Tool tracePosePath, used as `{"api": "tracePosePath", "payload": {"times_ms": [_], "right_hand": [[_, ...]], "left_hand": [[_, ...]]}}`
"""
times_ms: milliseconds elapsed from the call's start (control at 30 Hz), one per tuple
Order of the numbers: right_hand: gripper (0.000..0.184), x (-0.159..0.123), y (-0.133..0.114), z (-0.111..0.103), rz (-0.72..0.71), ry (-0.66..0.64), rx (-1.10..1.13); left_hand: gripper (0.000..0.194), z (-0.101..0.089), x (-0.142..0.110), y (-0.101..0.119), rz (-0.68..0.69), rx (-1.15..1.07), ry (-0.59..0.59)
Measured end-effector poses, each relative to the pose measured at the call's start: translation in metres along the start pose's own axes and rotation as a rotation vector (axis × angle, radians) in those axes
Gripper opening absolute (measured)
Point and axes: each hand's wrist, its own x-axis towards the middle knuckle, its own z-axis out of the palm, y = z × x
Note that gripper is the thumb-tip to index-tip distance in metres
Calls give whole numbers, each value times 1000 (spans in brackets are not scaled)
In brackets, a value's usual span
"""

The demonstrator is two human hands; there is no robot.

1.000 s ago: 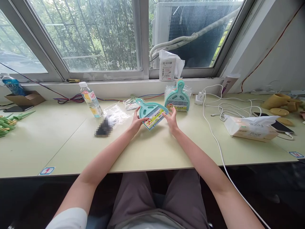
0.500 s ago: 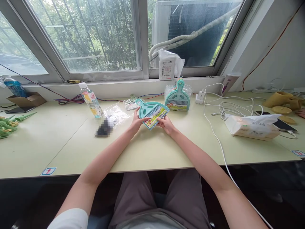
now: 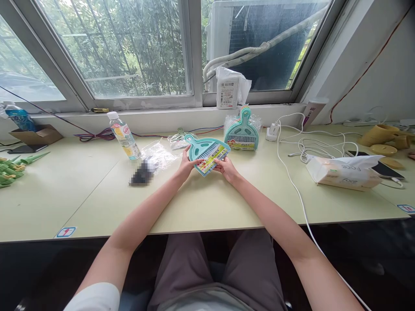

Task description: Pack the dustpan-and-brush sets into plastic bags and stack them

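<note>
Teal dustpan-and-brush set (image 3: 209, 149) at 12 o'clock from wearer, handle toward 10; left hand (image 3: 187, 166) grasping its 8 o'clock side, right hand (image 3: 227, 169) its 4 o'clock side. From set: wrapped sets (image 3: 241, 131) at 2, clear plastic bag (image 3: 162, 156) at 9, tissue pack (image 3: 340, 175) at 3.

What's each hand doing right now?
Left hand: holding the teal, fan-shaped plastic dustpan-and-brush set by its left side.
Right hand: holding the same set by its lower right side.
</note>
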Motion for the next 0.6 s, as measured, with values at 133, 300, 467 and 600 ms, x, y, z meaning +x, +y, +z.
{"api": "tracePosePath", "payload": {"times_ms": [133, 300, 467, 600], "right_hand": [[25, 0, 0, 0, -7, 13, -3], [22, -1, -2, 1, -12, 20, -5], [22, -2, -3, 3, -9, 36, -2], [21, -3, -4, 3, -12, 28, -1]], "left_hand": [[98, 0, 1, 0, -11, -19, 11], [98, 1, 0, -1, -16, -23, 16], [98, 1, 0, -1, -15, -16, 8], [97, 1, 0, -1, -23, -19, 20]]}}
